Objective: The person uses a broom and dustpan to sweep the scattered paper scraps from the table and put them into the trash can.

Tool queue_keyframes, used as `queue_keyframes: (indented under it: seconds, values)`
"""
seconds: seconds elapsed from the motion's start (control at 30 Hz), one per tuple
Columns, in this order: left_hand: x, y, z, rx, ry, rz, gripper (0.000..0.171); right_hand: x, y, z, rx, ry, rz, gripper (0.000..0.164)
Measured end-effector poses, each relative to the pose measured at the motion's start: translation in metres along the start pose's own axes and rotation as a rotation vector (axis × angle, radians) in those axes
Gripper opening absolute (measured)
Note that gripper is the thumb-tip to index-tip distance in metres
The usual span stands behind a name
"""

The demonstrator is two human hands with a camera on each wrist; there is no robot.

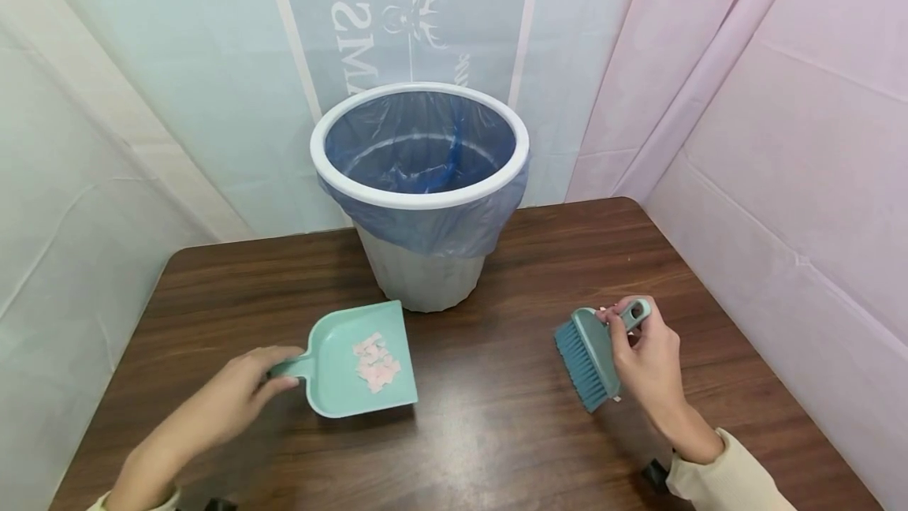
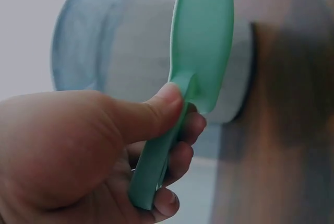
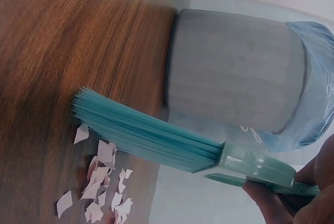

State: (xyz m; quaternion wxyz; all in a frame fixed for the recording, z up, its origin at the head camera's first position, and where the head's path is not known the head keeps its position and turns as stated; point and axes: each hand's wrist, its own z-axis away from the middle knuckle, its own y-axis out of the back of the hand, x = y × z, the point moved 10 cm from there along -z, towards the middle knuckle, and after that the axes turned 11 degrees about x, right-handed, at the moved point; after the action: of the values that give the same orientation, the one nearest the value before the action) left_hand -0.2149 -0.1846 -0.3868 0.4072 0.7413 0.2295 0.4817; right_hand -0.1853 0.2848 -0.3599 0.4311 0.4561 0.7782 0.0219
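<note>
My left hand grips the handle of a mint-green dustpan, thumb on one side and fingers round the other. Pale pink paper scraps lie in a small pile on the pan, whose straight edge faces right. Farther right, my right hand holds a small green hand brush by its handle, its blue-green bristles angled down toward the table. More pink paper scraps lie on the wood beside the bristles in the right wrist view; the brush and hand mostly hide them in the head view.
A light grey waste bin with a white rim and a translucent blue liner stands at the back middle of the brown wooden table. Pale cloth walls enclose the table's back and sides.
</note>
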Motion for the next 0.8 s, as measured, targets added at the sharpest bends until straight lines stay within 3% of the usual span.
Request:
queue_keyframes:
  seconds: [0.23,0.4,0.57,0.8]
  values:
    - [-0.017,0.047,-0.001,-0.005,0.002,-0.076,0.029,0.0,-0.001,-0.001,-0.002,0.006,0.007,0.012]
    - [-0.039,0.081,-0.002,0.016,0.013,-0.128,0.033,0.001,-0.002,0.0,-0.005,0.015,0.009,0.011]
    - [-0.057,0.108,-0.006,0.052,0.042,-0.158,0.038,0.001,-0.002,0.001,-0.003,0.026,0.008,0.011]
    - [-0.069,0.14,-0.02,0.07,0.094,-0.237,0.042,0.0,-0.002,0.0,-0.005,0.021,0.019,0.012]
